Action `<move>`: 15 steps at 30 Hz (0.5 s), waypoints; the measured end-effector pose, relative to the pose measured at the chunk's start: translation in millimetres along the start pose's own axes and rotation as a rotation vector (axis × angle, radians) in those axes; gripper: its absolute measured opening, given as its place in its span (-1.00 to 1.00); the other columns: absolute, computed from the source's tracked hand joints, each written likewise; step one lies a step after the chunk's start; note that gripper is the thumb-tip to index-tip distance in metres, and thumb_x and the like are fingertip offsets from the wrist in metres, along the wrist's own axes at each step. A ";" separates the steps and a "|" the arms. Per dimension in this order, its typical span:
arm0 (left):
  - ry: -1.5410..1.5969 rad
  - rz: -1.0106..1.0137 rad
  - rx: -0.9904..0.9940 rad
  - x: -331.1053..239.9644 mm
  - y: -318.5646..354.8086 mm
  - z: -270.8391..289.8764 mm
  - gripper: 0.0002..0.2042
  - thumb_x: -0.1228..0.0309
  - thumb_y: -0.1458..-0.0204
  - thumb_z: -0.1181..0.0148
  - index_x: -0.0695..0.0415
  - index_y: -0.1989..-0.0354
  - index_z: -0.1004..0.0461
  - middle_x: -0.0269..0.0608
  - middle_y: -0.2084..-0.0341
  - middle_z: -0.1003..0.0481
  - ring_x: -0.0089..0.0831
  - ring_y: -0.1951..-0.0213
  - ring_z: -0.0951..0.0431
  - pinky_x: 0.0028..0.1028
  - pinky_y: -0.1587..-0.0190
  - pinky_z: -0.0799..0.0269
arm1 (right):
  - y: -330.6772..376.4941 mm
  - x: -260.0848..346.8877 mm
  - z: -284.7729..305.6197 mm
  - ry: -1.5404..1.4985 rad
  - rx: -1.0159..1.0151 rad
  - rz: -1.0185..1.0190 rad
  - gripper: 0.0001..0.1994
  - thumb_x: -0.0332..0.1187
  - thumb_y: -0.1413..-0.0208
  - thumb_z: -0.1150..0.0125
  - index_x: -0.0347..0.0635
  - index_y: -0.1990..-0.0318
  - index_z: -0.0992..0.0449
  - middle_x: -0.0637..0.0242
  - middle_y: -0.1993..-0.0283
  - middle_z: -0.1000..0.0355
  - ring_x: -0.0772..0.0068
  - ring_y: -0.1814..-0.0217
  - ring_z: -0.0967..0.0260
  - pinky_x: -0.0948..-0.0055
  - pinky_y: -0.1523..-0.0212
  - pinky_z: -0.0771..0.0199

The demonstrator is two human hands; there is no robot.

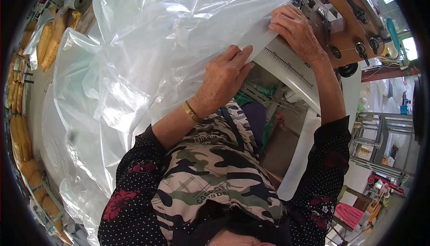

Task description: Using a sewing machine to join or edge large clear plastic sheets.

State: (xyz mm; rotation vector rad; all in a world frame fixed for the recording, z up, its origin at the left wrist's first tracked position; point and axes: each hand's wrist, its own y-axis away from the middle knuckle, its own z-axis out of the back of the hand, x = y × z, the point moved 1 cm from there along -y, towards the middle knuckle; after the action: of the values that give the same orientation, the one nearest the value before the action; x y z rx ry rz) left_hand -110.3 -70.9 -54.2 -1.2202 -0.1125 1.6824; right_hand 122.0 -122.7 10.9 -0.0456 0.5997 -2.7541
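We have both hands on a big sheet of clear plastic film (148, 49) at a sewing machine (345, 22). Our left hand (221, 82) lies flat on the film's folded edge, fingers (237, 55) straight and together, pressing it down onto the white table (286, 71) so the layers stay lined up; it pins rather than grips. Our right hand (295, 31) sits nearer the machine's head, fingers curled down over the film's edge and held close together, steering it toward the needle area. Whether they pinch the film or only press on it, we cannot tell.

The film spreads from the machine across the upper left, bulging in loose folds, most of it hanging off the table toward the floor. A printed ruler strip (289, 66) runs along the table edge just beside our left fingertips, likely a guide for the seam. Yellowish filled sacks (49, 44) lie stacked at the far left.
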 end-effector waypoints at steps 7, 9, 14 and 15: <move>-0.035 0.029 -0.068 4.9 -3.6 -5.3 -0.72 0.48 0.05 -0.33 0.23 0.13 -0.52 -0.17 0.46 -0.45 -0.34 0.52 -0.51 -0.43 0.45 -0.42 | 12.9 0.0 6.2 0.102 0.004 -0.123 -0.80 -0.28 -0.17 -0.04 -0.19 0.17 -0.46 0.24 0.05 -0.35 0.18 -0.09 -0.25 0.24 -0.20 -0.21; -0.023 0.033 -0.072 5.2 -6.1 -6.6 -0.73 0.46 0.06 -0.35 0.22 0.16 -0.52 -0.17 0.47 -0.46 -0.36 0.54 -0.51 -0.44 0.46 -0.42 | 15.0 -2.5 6.4 0.099 0.023 -0.158 -0.80 -0.28 -0.18 -0.03 -0.18 0.15 -0.44 0.24 0.04 -0.34 0.19 -0.11 -0.23 0.24 -0.21 -0.18; 0.036 0.126 -0.123 4.4 -12.1 -8.2 -0.84 0.47 0.02 -0.32 0.22 0.28 -0.54 -0.18 0.53 -0.50 -0.42 0.58 -0.50 -0.47 0.49 -0.41 | 15.3 -11.8 5.1 0.128 0.009 -0.137 -0.81 -0.28 -0.20 0.01 -0.17 0.18 -0.43 0.26 0.05 -0.34 0.22 -0.11 -0.22 0.26 -0.21 -0.15; 0.035 0.117 -0.119 4.1 -13.1 -8.3 -0.84 0.47 0.02 -0.32 0.22 0.28 -0.54 -0.18 0.53 -0.50 -0.42 0.58 -0.50 -0.47 0.49 -0.41 | 15.0 -13.4 4.7 0.127 0.007 -0.139 -0.81 -0.28 -0.20 0.01 -0.17 0.18 -0.43 0.26 0.05 -0.34 0.22 -0.11 -0.22 0.26 -0.21 -0.15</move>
State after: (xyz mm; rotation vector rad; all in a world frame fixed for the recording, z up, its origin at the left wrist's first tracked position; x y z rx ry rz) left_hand -95.4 -65.2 -53.3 -1.3680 -0.1232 1.7756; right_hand 139.6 -133.2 9.5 0.0931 0.6418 -2.9101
